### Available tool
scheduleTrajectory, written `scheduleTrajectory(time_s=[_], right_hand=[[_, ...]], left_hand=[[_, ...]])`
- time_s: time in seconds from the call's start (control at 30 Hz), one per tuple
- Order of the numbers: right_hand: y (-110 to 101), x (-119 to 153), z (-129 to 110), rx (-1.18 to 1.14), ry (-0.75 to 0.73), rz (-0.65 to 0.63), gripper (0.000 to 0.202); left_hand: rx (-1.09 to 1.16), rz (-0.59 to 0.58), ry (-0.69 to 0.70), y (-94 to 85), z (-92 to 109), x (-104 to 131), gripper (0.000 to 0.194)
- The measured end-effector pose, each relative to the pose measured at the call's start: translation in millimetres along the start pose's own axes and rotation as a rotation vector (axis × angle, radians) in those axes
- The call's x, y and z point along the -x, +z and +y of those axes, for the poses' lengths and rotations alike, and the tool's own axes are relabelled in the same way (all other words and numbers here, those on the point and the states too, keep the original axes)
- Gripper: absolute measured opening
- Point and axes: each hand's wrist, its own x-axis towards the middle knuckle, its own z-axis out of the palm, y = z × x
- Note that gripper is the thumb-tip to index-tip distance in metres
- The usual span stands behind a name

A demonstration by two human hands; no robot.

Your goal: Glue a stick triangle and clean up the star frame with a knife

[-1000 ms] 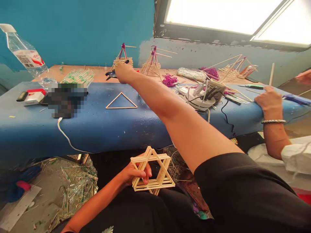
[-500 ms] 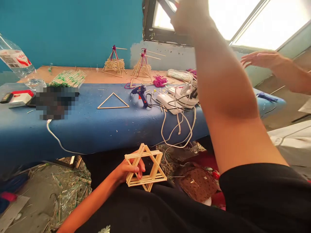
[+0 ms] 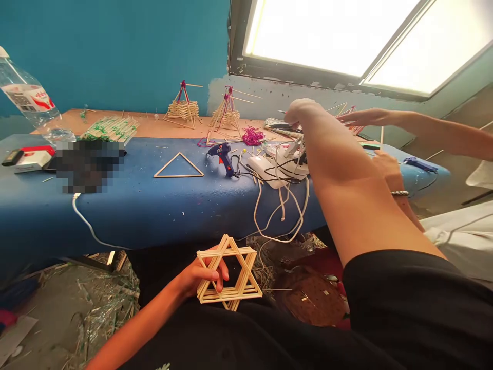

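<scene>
My left hand grips a six-pointed star frame of stacked wooden sticks, low over my lap, thumb through the frame. My right hand reaches far out over the right part of the bench, by a wrapped bundle of sticks. Its fingers are curled, and a small pale tip pokes out beside them; what it belongs to is hidden. A flat stick triangle lies on the blue bench, with a blue glue gun to its right.
Another person's hands work at the right end. Behind stand two stick pyramids with purple yarn. Power strips trail white cables over the bench edge. A bottle and green-tipped sticks sit left.
My right hand has come down from high before the window, where it held a long thin object, to the bench. The other person's second hand has appeared. My left hand still holds the star frame.
</scene>
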Motion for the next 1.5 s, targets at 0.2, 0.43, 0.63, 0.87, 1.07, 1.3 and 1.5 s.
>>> scheduleTrajectory(time_s=[0.2, 0.43, 0.63, 0.87, 1.07, 1.3, 1.5], right_hand=[[-11.8, 17.9, -28.8, 0.192, 0.107, -0.379, 0.06], [-88.6, 104.3, -42.1, 0.036, -0.136, -0.215, 0.039], [-99.0, 263.9, 33.0, -0.272, -0.35, -0.304, 0.021], [-18.1, 370.8, 87.7, -0.96, -0.038, -0.571, 0.07], [-18.5, 371.3, 66.7, -0.943, -0.267, -0.445, 0.053], [-45.9, 360.0, 30.5, -0.325, -0.633, -0.303, 0.048], [-49.3, 360.9, 24.1, -0.136, -0.629, -0.209, 0.053]], left_hand=[[-0.02, 0.014, -0.006, 1.0, 0.4, 4.0, 0.092], [-0.132, -0.009, -0.035, 7.9, 11.1, 17.9, 0.069], [-0.333, -0.093, 0.063, 13.8, 14.9, 29.2, 0.041], [-0.213, -0.065, 0.318, 32.3, 46.2, 16.5, 0.045], [-0.126, 0.192, 0.475, 54.8, 54.1, 6.8, 0.037], [-0.304, 0.116, 0.505, 56.0, 43.9, 11.7, 0.032], [-0.338, 0.096, 0.559, 58.0, 44.6, 15.1, 0.024]])
